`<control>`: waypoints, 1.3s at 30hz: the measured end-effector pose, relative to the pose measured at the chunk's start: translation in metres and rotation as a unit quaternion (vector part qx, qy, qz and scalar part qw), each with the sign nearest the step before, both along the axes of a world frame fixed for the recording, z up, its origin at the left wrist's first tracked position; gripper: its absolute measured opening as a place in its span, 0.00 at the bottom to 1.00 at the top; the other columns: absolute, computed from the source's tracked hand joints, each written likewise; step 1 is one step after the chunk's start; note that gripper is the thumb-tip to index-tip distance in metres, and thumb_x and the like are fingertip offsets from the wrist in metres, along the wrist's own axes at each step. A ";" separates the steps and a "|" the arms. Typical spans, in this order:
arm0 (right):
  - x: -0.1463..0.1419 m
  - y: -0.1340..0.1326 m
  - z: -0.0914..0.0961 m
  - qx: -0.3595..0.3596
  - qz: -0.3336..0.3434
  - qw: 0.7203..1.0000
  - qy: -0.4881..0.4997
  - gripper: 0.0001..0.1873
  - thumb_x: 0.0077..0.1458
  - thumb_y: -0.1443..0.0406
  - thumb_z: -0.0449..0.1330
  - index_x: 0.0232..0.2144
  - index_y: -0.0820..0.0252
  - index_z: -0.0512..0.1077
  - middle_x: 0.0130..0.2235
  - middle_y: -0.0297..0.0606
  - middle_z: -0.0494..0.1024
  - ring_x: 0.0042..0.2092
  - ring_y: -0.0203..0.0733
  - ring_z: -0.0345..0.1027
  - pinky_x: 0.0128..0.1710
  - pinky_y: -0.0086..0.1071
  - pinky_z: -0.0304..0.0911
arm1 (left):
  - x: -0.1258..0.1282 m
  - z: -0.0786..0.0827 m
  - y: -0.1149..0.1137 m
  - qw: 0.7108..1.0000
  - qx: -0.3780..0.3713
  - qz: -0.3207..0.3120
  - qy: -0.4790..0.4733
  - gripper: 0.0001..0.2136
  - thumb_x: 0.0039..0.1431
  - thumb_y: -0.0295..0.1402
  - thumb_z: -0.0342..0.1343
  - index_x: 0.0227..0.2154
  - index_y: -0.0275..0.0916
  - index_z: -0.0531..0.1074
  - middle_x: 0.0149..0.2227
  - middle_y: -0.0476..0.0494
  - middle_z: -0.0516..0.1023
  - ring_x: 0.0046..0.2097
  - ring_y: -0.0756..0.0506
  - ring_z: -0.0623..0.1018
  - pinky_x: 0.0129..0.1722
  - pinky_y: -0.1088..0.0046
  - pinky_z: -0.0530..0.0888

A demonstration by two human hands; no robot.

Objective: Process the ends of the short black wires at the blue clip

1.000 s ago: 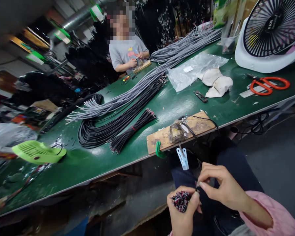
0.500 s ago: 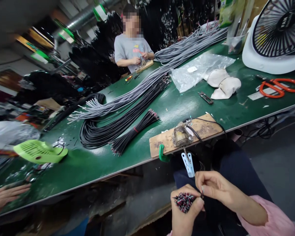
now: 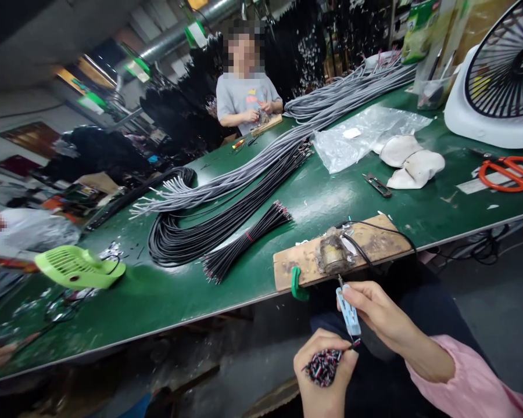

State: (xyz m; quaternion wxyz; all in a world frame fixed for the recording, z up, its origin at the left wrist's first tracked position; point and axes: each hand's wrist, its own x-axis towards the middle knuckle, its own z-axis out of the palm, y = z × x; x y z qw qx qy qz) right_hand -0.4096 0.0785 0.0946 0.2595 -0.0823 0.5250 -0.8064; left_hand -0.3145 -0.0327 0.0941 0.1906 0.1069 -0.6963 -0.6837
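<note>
Evidently, the left grip (image 3: 325, 396) encircles the wire bundle (image 3: 323, 367).

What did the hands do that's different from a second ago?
The right hand let go of a wire tip at the left hand and moved up onto the blue clip, which it now holds. The left hand still grips its wires; the wooden board stayed put.

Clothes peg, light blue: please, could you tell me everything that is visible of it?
The clothes peg is light blue and looks plastic, with long narrow arms. It slants downward below the front edge of the wooden board, its upper end at a thin metal shaft. The right hand pinches its upper part. Its lower end is near the wire bundle in the left hand; contact is unclear.
</note>
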 end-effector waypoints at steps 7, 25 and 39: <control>0.002 -0.002 -0.002 -0.072 0.012 0.994 -0.086 0.27 0.46 0.46 0.67 0.18 0.64 0.69 0.20 0.30 0.66 0.23 0.31 0.56 0.24 0.27 0.53 | -0.006 0.001 0.002 1.000 -0.003 -0.025 -0.015 0.02 0.46 0.29 0.67 0.21 0.41 0.81 0.22 0.47 0.78 0.24 0.48 0.74 0.27 0.75 0.69; 0.030 0.040 -0.034 0.043 0.013 0.999 0.006 0.18 0.56 0.54 0.63 0.25 0.64 0.76 0.25 0.35 0.72 0.29 0.37 0.63 0.31 0.31 0.57 | 0.013 0.002 0.004 0.998 -0.016 -0.055 -0.030 0.03 0.48 0.30 0.66 0.21 0.39 0.81 0.20 0.47 0.77 0.23 0.48 0.74 0.27 0.75 0.69; 0.061 0.059 -0.021 0.106 0.030 0.980 0.165 0.11 0.58 0.60 0.62 0.29 0.62 0.76 0.25 0.35 0.73 0.28 0.37 0.64 0.29 0.30 0.59 | 0.036 -0.031 0.019 0.978 0.132 -0.101 -0.127 0.08 0.50 0.33 0.67 0.27 0.34 0.75 0.23 0.48 0.77 0.24 0.48 0.78 0.29 0.74 0.73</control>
